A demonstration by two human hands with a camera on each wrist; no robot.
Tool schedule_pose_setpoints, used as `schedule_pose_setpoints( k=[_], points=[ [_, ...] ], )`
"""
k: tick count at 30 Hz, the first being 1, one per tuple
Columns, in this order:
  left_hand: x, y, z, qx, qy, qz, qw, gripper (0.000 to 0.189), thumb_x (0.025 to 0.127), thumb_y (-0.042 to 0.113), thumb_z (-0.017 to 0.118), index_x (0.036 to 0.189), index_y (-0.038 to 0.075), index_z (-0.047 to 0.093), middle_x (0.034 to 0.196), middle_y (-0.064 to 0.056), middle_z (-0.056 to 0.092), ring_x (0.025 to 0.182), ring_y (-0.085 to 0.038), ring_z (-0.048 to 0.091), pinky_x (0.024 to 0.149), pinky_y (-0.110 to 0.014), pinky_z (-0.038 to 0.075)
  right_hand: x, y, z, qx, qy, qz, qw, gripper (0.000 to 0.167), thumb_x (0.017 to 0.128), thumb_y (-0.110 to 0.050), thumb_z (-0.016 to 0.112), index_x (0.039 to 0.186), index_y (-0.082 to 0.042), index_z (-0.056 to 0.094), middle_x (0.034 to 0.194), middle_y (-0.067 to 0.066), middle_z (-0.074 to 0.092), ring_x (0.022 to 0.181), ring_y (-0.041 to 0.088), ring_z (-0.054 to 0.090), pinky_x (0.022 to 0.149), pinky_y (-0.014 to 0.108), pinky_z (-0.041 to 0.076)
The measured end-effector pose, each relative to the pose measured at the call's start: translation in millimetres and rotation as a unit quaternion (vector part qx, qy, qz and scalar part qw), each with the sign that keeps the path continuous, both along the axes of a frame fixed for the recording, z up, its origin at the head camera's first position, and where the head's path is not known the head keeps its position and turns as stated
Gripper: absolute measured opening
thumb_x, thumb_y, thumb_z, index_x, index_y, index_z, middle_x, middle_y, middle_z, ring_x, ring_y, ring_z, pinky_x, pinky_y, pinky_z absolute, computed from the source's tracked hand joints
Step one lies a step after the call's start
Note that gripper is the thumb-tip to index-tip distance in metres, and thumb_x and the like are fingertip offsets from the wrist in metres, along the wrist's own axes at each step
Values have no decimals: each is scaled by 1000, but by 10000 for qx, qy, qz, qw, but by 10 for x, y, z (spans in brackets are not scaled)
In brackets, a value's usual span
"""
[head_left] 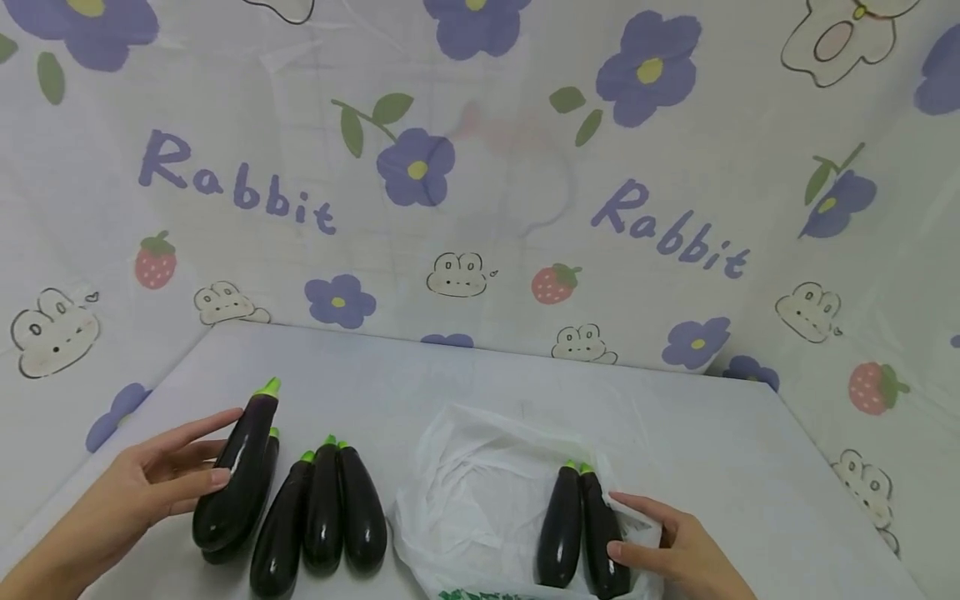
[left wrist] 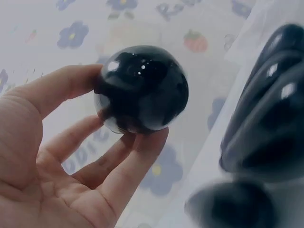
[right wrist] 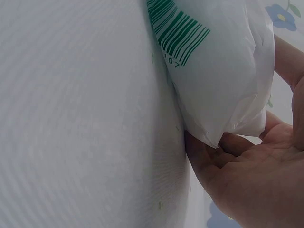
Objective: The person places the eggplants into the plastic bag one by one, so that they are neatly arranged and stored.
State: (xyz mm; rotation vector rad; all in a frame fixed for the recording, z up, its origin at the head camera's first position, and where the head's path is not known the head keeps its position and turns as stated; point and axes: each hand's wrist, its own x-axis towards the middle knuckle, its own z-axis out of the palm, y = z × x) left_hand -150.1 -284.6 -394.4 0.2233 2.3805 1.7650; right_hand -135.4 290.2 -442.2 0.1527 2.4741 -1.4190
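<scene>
My left hand (head_left: pixel 161 479) grips a glossy dark eggplant (head_left: pixel 242 467) with a green stem, thumb on one side and fingers on the other. In the left wrist view its round end (left wrist: pixel 142 90) faces the camera, held between thumb and fingertips. Partly hidden behind it in the head view is another eggplant (head_left: pixel 271 454). My right hand (head_left: pixel 682 542) holds the right side of a white plastic bag (head_left: pixel 468 500), the thumb lying over the eggplant (head_left: pixel 600 533) nearest it. In the right wrist view, fingers curl around the bag's edge (right wrist: pixel 228 95), which bears a green barcode.
Three eggplants (head_left: pixel 324 508) lie side by side on the white table (head_left: pixel 337 367), between my left hand and the bag. A second eggplant (head_left: pixel 560 529) rests on the bag, left of the one under my thumb. A patterned cloth (head_left: pixel 495 183) hangs behind the table.
</scene>
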Motion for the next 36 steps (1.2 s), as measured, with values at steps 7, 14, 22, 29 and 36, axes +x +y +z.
schedule_pose_setpoints(
  k=[7, 14, 22, 29, 36],
  points=[
    [4, 461, 189, 420, -230, -678, 9966, 56, 98, 17, 62, 150, 27, 44, 137, -17, 53, 119, -26, 57, 85, -44, 50, 11, -2, 0, -100, 110, 66, 9999, 69, 87, -31, 77, 144, -6, 49, 126, 15, 58, 96, 22, 57, 84, 41, 51],
    [-77, 886, 252, 493, -313, -958, 9937, 57, 94, 21, 69, 146, 31, 49, 127, -14, 61, 114, -31, 59, 86, -44, 49, 8, -43, -23, -27, 88, -55, 9999, 68, 86, -30, 78, 143, -5, 50, 136, 21, 52, 103, 25, 57, 88, 51, 50],
    [-97, 1511, 212, 664, -512, -1320, 9877, 62, 87, 29, 77, 144, 30, 52, 131, -13, 57, 110, -27, 61, 85, -44, 50, 12, -17, -11, -235, 314, 123, 9992, 67, 87, -26, 77, 144, -3, 49, 143, 24, 45, 113, 28, 55, 91, 50, 49],
    [-127, 2101, 110, 1092, -793, -1681, 9765, 62, 86, 26, 78, 143, 24, 53, 124, -10, 62, 108, -25, 63, 83, -45, 53, 2, -19, -30, -177, 263, -16, 9995, 66, 87, -25, 78, 144, -5, 50, 142, 23, 46, 112, 29, 56, 91, 53, 48],
    [-217, 2574, -59, 1321, -822, -1662, 9737, 60, 85, 15, 77, 141, 17, 56, 111, -10, 66, 95, -24, 67, 76, -43, 56, 5, -40, -20, -58, 230, -99, 9997, 67, 86, -26, 78, 143, -5, 51, 139, 24, 48, 104, 28, 58, 88, 54, 50]
  ],
)
